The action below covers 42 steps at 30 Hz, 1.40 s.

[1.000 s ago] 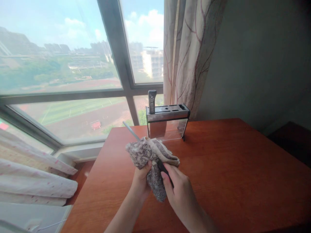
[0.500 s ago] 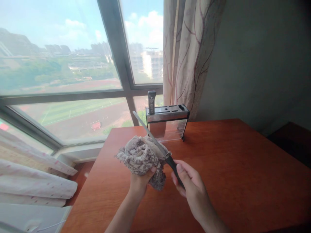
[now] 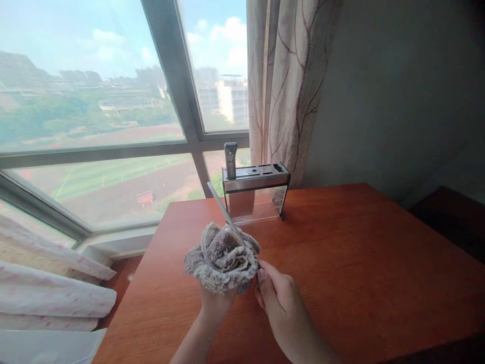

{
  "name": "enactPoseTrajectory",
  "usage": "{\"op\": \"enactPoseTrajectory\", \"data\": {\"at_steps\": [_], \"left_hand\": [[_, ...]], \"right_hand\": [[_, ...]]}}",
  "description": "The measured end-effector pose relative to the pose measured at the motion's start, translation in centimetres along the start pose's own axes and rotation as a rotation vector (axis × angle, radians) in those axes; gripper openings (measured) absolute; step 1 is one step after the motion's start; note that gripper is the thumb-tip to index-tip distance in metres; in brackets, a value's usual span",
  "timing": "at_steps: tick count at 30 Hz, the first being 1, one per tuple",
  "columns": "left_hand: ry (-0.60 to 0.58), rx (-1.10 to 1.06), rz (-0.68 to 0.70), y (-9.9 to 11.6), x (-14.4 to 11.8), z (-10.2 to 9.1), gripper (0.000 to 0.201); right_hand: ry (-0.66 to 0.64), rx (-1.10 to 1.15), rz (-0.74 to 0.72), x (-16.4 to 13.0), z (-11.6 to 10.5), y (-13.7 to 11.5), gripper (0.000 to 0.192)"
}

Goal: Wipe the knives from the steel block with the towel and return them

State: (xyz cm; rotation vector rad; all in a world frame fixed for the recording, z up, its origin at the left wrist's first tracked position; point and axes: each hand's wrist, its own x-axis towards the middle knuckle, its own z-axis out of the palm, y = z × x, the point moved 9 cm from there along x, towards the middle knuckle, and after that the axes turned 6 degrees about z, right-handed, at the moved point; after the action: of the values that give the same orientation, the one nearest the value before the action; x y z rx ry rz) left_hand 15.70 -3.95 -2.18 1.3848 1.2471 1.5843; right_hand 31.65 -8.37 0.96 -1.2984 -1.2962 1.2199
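My left hand [image 3: 217, 303] is closed on a bunched, fluffy grey cloth [image 3: 223, 260], which hides most of its fingers. My right hand [image 3: 278, 293] grips a knife [image 3: 226, 215] by its dark handle, now largely covered by the cloth and my fingers. The blade points up and away to the left, its lower part lying against the cloth. Behind the blade tip stands a knife block [image 3: 255, 174] with a steel slotted top and clear sides. Another knife [image 3: 230, 161] sits in its left end, grey handle up.
The reddish-brown wooden table [image 3: 341, 263] carries the knife block near its far edge. A large window [image 3: 94, 101] lies beyond and to the left, with a patterned curtain [image 3: 288, 76] behind the block and a pale curtain [image 3: 49, 288] at lower left.
The cloth has turned and slid toward the handle end of the knife, covering the blade's base. My right hand has shifted left, closer to my left hand.
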Motion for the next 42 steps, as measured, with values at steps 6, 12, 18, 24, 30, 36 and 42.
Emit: {"op": "enactPoseTrajectory", "data": {"at_steps": [6,12,18,24,30,36,42], "left_hand": [[0.038,-0.129,-0.133,-0.9,-0.3,1.2,0.024],[0.134,-0.502,-0.349,-3.1,-1.1,2.5,0.052],[0.108,-0.55,-0.382,-3.4,-1.1,2.8,0.058],[0.061,-0.396,-0.308,-4.1,-1.1,2.6,0.051],[0.111,-0.422,-0.316,-3.2,-0.5,2.2,0.057],[0.056,-0.717,-0.557,-3.0,-1.4,4.3,0.037],[-0.324,-1.004,-0.786,-4.1,-3.2,6.0,0.038]], "right_hand": [[0.076,0.072,-0.024,0.0,0.2,1.2,0.047],[0.286,-0.192,-0.215,-0.8,-2.0,0.3,0.033],[0.359,-0.492,-0.39,-1.1,-2.0,-0.9,0.035],[0.414,-0.76,-0.521,-1.9,0.4,-1.2,0.042],[0.337,-0.629,-0.425,-1.3,-0.3,-0.6,0.04],[0.184,0.109,-0.02,0.3,-1.1,2.6,0.035],[-0.291,0.829,0.506,0.1,4.0,5.6,0.037]]}}
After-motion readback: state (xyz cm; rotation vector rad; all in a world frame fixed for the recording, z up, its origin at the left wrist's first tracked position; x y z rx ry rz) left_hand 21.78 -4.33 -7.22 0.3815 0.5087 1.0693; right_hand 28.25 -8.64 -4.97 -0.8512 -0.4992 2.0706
